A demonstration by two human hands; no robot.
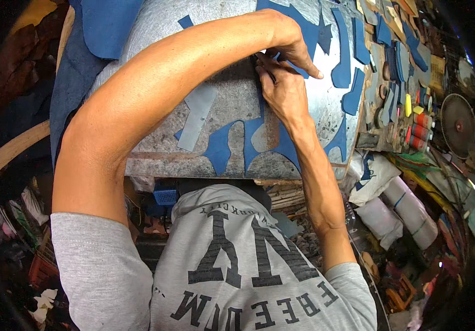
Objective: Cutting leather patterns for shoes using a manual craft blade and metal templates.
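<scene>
My left arm reaches across the metal-topped work table, and my left hand (292, 45) bends down over blue leather (302, 20) at the far side. One finger is stretched out onto the leather, and the hand looks open, its other fingers partly hidden. Close below it, my right hand (284, 91) is closed around something small that I cannot make out. Cut blue leather pieces (219, 148) lie along the near edge, some partly beneath my right forearm. A grey flat template (198, 117) rests left of my right hand.
More blue strips (341, 49) lie to the right. Beyond them a side board (378, 105) carries templates, scraps and red thread spools (422, 120). A large blue hide (107, 27) hangs at the left edge. Wrapped rolls (411, 212) and clutter lie below right.
</scene>
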